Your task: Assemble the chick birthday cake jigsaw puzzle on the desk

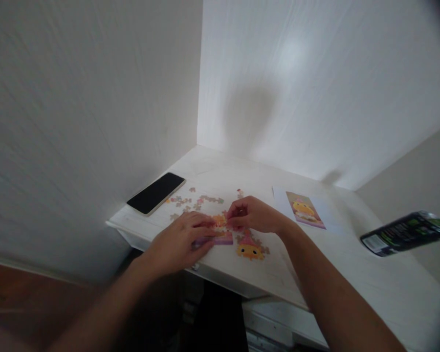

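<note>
Fingers of the right hand [254, 214] pinch nearly closed at the partly joined puzzle [223, 240], whether around a piece I cannot tell, while those of the left hand [183, 238] lie loosely extended over its left side. The puzzle sits near the front edge of a white tabletop [220, 168] cornered by pale walls [132, 98], between a phone [156, 193] and a dark can [405, 234]. The left palm faces down; the right wrist bends inward.

The purple-edged puzzle section [224, 239] is lying flat, partly assembled. The yellow-faced section [250, 251], with pink above its dark eyes, is lying just right of it. Loose pieces [181, 200] are lying scattered beyond.
</note>
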The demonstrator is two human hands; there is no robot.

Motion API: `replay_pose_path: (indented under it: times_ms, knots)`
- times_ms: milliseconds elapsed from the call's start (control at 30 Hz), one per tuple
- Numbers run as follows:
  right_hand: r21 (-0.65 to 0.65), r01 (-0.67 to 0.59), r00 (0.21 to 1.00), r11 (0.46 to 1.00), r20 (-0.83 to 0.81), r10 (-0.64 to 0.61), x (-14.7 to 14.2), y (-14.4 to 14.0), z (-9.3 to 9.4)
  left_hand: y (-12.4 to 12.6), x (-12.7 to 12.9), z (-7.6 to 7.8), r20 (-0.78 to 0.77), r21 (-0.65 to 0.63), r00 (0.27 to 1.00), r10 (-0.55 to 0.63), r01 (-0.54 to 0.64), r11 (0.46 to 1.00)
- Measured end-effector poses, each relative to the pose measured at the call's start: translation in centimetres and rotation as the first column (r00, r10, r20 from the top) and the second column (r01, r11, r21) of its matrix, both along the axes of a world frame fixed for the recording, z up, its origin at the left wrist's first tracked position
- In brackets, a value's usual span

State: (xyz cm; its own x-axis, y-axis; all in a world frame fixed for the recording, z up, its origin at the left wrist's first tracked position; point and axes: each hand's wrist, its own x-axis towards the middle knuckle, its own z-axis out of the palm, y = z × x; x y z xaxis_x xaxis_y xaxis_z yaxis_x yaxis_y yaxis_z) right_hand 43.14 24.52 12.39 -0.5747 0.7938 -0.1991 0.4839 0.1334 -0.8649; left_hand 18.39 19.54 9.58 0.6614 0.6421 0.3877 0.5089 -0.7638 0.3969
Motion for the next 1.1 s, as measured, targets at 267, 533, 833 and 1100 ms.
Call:
replay_pose_path:
  times_ms: [267,533,833,1100]
  knots:
    - [0.058,0.040,0.991,0.997,0.129,-0.047,-0.6,-0.3,-0.3,-0.1,-0.1,0.1,0.005,-0.032,1.000,-0.006,0.006,0.999]
    - [0.168,0.013,0.963,0.986,0.262,-0.057,-0.9,-0.5,-0.1,0.0,-0.1,-0.1,0.010,-0.028,1.000,-0.001,0.001,1.000]
    - [0.299,-0.042,0.901,0.953,0.423,-0.092,-1.0,-0.7,0.6,0.0,-0.1,-0.1,0.001,-0.024,1.000,-0.012,0.012,1.000]
    - [0.246,-0.041,0.883,0.968,0.463,-0.080,-1.2,-1.5,1.1,-0.1,-0.1,0.0,-0.006,-0.029,1.000,-0.005,0.005,1.000]
